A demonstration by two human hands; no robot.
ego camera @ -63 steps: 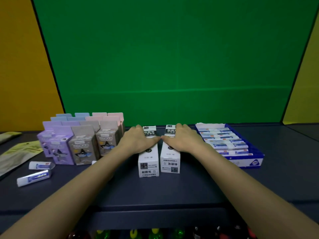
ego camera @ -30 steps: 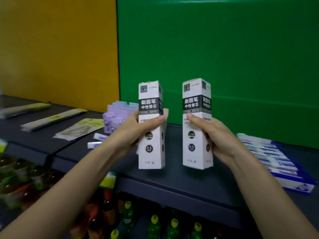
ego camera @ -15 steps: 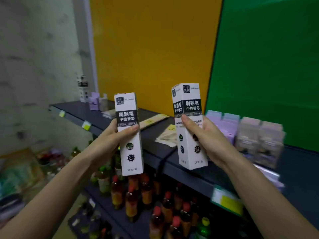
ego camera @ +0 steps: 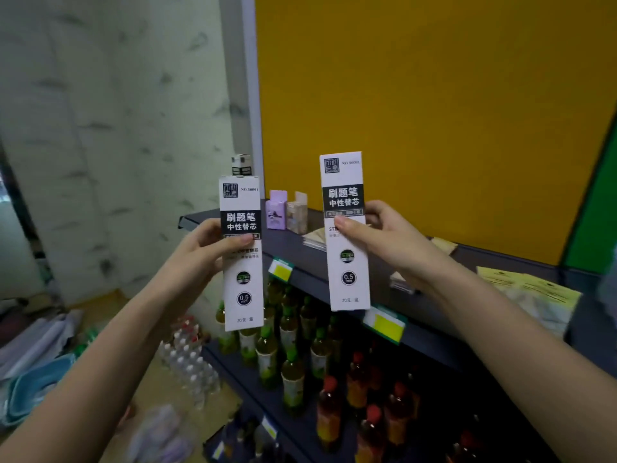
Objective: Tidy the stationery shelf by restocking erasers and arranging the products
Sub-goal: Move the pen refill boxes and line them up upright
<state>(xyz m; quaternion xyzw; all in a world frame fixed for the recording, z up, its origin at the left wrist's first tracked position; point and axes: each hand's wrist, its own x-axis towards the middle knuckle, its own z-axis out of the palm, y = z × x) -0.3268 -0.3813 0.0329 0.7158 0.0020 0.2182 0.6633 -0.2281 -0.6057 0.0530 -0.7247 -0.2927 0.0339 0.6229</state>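
Yellow wall behind a dark shelf (ego camera: 434,332). Left hand (ego camera: 200,252) is closed around a tall white refill box (ego camera: 243,289), thumb across its front; right hand (ego camera: 390,242) grips a second matching box (ego camera: 347,262). Both boxes are upright, held in the air in front of the shelf, apart from each other. Neither is placed yet, so arranging looks only partly done. No erasers in view. Small boxes (ego camera: 287,212) at the far end are blurry, possibly sharpeners. Bottles (ego camera: 293,362) fill the lower shelf.
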